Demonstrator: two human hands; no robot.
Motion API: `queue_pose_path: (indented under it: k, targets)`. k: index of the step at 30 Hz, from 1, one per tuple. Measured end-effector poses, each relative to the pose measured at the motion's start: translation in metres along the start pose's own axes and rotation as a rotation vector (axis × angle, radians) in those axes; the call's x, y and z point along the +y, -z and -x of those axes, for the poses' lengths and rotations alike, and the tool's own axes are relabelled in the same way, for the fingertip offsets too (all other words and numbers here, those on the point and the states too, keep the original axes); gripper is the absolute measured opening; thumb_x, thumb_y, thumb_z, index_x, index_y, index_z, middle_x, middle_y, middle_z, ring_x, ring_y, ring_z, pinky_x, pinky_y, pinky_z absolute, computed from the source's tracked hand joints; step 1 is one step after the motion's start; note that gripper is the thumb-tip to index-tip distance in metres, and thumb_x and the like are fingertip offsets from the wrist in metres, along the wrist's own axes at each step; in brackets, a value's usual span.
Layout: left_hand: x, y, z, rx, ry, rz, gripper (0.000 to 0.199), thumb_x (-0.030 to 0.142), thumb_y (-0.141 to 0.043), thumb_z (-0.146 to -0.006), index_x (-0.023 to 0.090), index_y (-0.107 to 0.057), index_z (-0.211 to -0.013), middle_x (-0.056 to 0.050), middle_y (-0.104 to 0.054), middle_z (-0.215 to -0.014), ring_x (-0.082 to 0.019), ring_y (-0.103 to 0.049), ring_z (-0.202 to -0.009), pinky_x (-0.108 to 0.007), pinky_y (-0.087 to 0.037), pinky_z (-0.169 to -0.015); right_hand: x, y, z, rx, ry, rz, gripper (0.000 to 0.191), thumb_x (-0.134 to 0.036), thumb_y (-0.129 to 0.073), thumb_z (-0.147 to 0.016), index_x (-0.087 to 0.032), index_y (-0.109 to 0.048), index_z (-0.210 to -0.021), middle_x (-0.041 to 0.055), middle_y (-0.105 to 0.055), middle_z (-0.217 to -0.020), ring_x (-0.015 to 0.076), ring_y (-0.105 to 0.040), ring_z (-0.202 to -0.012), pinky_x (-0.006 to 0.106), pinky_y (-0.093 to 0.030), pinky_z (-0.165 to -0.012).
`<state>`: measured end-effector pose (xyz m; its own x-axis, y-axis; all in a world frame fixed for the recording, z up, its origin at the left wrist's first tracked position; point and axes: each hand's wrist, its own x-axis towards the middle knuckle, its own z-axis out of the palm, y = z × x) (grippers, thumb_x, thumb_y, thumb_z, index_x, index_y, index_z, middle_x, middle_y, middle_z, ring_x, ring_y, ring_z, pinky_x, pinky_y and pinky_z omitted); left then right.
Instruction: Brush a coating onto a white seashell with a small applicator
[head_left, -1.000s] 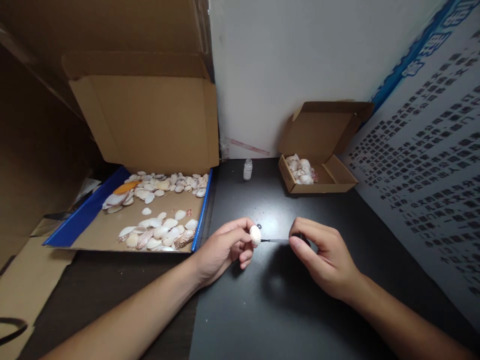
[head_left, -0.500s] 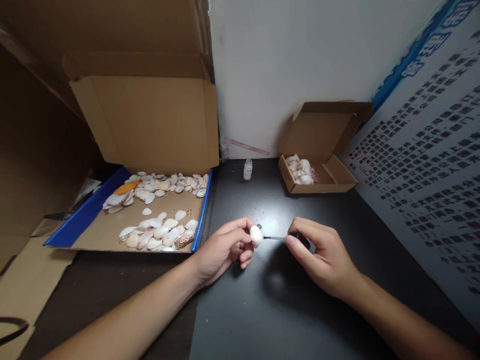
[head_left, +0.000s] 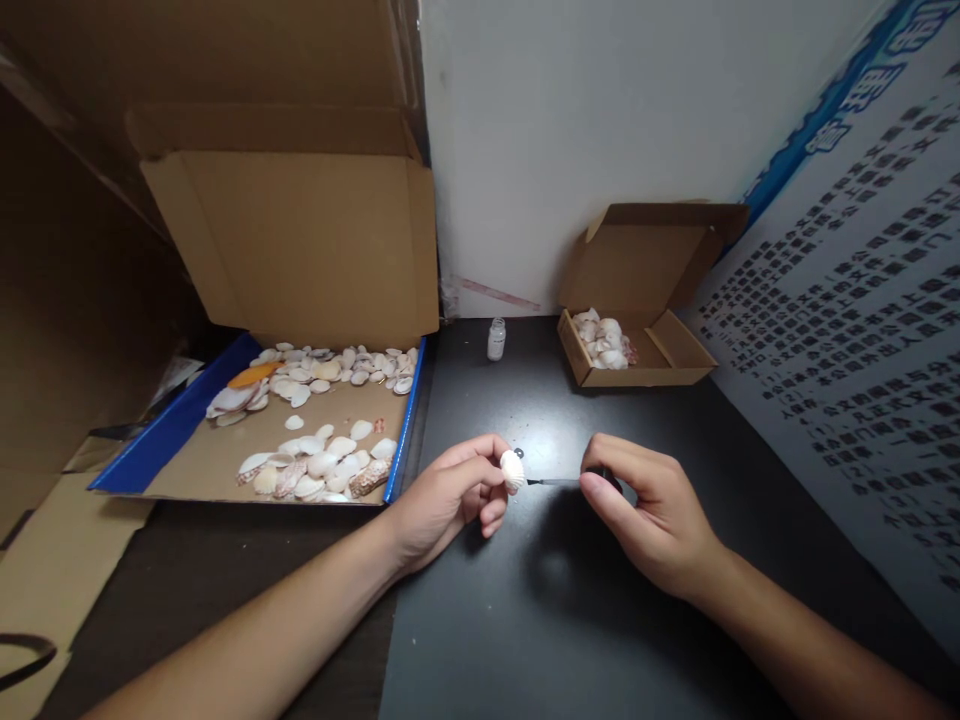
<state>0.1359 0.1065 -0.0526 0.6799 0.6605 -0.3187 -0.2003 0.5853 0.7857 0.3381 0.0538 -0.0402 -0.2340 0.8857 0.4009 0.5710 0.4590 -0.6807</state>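
Note:
A small white ribbed shell (head_left: 512,470) is pinched between the thumb and fingers of my left hand (head_left: 454,492), just above the dark table. My right hand (head_left: 643,500) is closed on the dark handle of a small brush (head_left: 553,482). Its thin stem points left, and its dark tip is at the lower right edge of the shell; whether they touch is too small to tell. A little dark ring-like object (head_left: 518,453) lies behind the shell.
An open blue-edged box (head_left: 315,408) with several shells is at the left. A small glass bottle (head_left: 496,340) stands at the back. Back right, an open cardboard box (head_left: 645,378) holds more white shells. A printed sheet (head_left: 862,330) rises along the right side.
My right hand has shifted slightly to the right with the brush, whose tip sits a little lower. My left hand and the shell have barely moved.

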Motion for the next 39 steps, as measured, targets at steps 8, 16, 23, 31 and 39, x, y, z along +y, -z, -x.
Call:
queue_pose_path:
  k: [8,16,23,31,39]
  targets:
    - [-0.0001,-0.0004,0.0004,-0.005,0.000,-0.001,0.006,0.016,-0.053,-0.076,0.015,-0.048,-0.079,0.001,-0.051,-0.070,-0.005,-0.042,-0.049,-0.019,-0.037,-0.047,-0.0019,-0.0001,-0.0007,-0.013,-0.004,0.027,0.026,-0.023,-0.048,-0.092,-0.019,-0.043,-0.067,-0.0019,-0.043,-0.062,0.0116,-0.040,-0.055,0.026,-0.031,-0.053]
    - [0.0001,-0.0010,0.0005,0.006,0.004,-0.004,0.007,0.016,-0.054,-0.076,0.015,-0.048,-0.079,0.000,-0.051,-0.070,-0.005,-0.042,-0.049,-0.019,-0.036,-0.047,-0.0027,0.0005,0.0000,-0.054,0.018,-0.058,0.021,-0.026,-0.045,-0.095,-0.018,-0.049,-0.075,0.0004,-0.049,-0.068,0.0130,-0.045,-0.060,0.027,-0.035,-0.057]
    - [0.0008,-0.0003,0.0000,-0.008,-0.003,-0.007,0.007,0.018,-0.056,-0.076,0.015,-0.050,-0.077,0.002,-0.048,-0.068,-0.005,-0.041,-0.050,-0.019,-0.036,-0.047,-0.0025,0.0008,-0.0009,0.009,-0.002,0.025,0.026,-0.022,-0.047,-0.093,-0.019,-0.043,-0.067,-0.0020,-0.043,-0.060,0.0115,-0.040,-0.054,0.026,-0.031,-0.052]
    - [-0.0002,-0.0001,0.0004,0.008,0.001,0.001,0.011,0.019,-0.057,-0.075,0.016,-0.047,-0.077,0.003,-0.045,-0.064,-0.006,-0.041,-0.050,-0.020,-0.035,-0.048,-0.0024,0.0001,0.0001,-0.051,0.008,-0.001,0.026,-0.022,-0.048,-0.093,-0.019,-0.042,-0.068,-0.0021,-0.043,-0.062,0.0112,-0.040,-0.055,0.025,-0.031,-0.053]
    - [0.0000,-0.0004,0.0005,0.003,-0.007,0.005,0.013,0.020,-0.059,-0.074,0.016,-0.047,-0.076,0.003,-0.045,-0.066,-0.005,-0.041,-0.050,-0.019,-0.035,-0.048,-0.0013,-0.0005,0.0017,-0.076,0.018,-0.021,0.022,-0.025,-0.049,-0.094,-0.019,-0.045,-0.073,-0.0008,-0.045,-0.066,0.0126,-0.042,-0.059,0.026,-0.033,-0.055]
